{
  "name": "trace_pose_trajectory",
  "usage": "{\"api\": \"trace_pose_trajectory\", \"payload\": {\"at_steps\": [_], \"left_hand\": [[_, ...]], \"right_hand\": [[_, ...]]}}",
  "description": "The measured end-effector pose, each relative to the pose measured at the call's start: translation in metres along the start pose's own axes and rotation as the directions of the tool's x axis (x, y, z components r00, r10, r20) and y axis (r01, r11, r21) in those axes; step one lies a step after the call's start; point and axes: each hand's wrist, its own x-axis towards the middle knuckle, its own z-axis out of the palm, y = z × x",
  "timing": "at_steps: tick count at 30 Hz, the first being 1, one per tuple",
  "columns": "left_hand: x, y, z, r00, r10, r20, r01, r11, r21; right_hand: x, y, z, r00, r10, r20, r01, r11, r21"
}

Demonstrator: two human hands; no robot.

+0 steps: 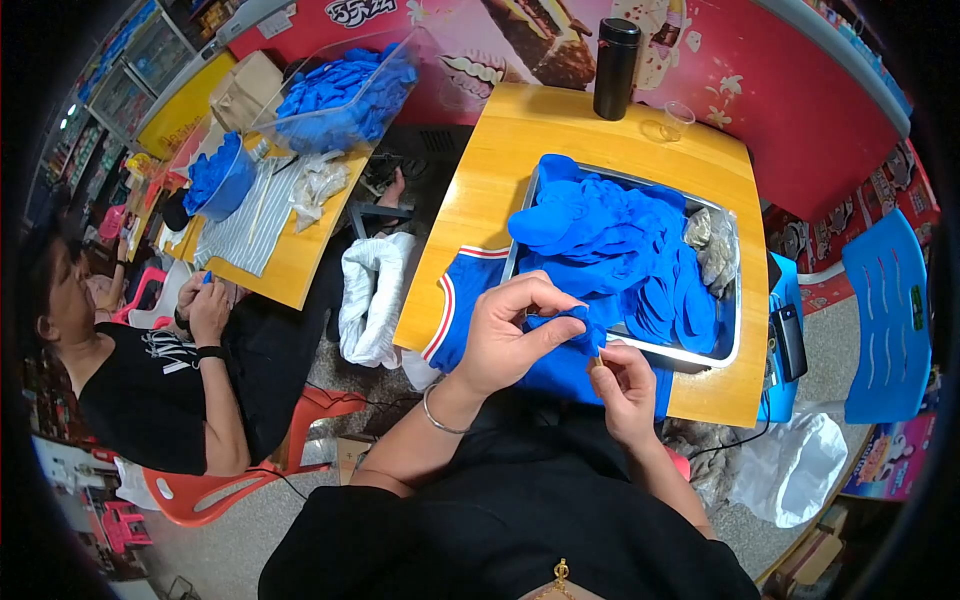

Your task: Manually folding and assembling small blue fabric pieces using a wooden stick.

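My left hand (515,335) is closed in a pinch on a small blue fabric piece (592,326) in front of my chest. Beside it on the right, my right hand (624,392) pinches the lower end of the same piece. A tiny yellowish tip shows at its fingertips, too small to name. Just beyond both hands stands a metal tray (728,345) heaped with blue fabric pieces (610,235), several of them rounded and flat. Clear plastic bags (712,250) with small brownish contents lie in its right side. A blue garment (470,290) with red and white trim lies partly under the tray.
A black bottle (616,70) and a clear cup (678,120) stand at the wooden table's (530,115) far edge. On the left, a seated person (150,370) holds a small blue piece by another table with a clear bin (400,95). A blue chair (885,315) stands right.
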Motion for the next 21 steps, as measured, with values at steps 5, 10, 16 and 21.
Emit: {"api": "trace_pose_trajectory", "payload": {"at_steps": [5,10,16,21], "left_hand": [[0.0,-0.007,0.002,0.997,0.052,-0.061,-0.055,0.997,-0.046],[0.004,-0.008,-0.004,0.957,-0.128,-0.26,0.061,0.966,-0.249],[0.002,-0.014,0.004,0.942,-0.251,-0.223,0.2,0.953,-0.227],[-0.003,-0.016,0.012,0.943,-0.279,-0.179,0.246,0.951,-0.186]], "right_hand": [[0.001,-0.004,0.004,1.0,0.025,-0.001,-0.025,0.999,-0.04],[-0.001,-0.004,-0.014,0.981,0.195,0.007,-0.186,0.945,-0.269],[0.02,-0.032,-0.002,0.982,0.059,-0.181,-0.084,0.987,-0.137],[0.04,-0.05,0.012,0.999,0.051,-0.015,-0.053,0.931,-0.361]]}}
